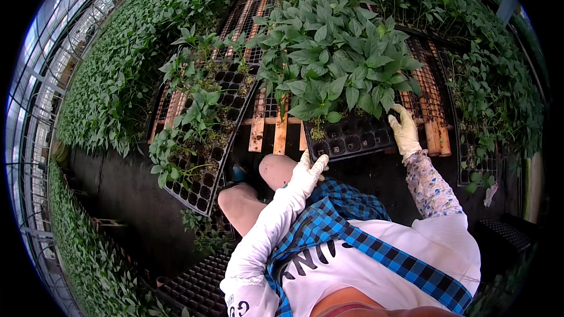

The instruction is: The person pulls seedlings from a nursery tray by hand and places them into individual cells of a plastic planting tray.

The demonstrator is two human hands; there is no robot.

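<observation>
In front of me a black plastic plug tray (352,141) carries a dense stand of pepper-like seedlings (335,53). Its nearest cells show bare of plants, with some soil in them. My left hand (310,169), in a pale glove, grips the tray's near left corner. At the right side, my gloved right hand (404,130) has its fingers on the tray's edge, partly under the leaves. The tray's far side is hidden by foliage. To the left, a second plug tray (207,191) sits at a slant, with scattered seedlings (196,112) and many vacant cells.
Wooden slats (282,134) with black mesh (240,22) form the bench beneath. Seedlings (128,61) crowd the left side, and more (498,92) stand at right. Stacked-looking plug trays (198,281) lie low at left. Dark ground cover (114,185) lines the floor.
</observation>
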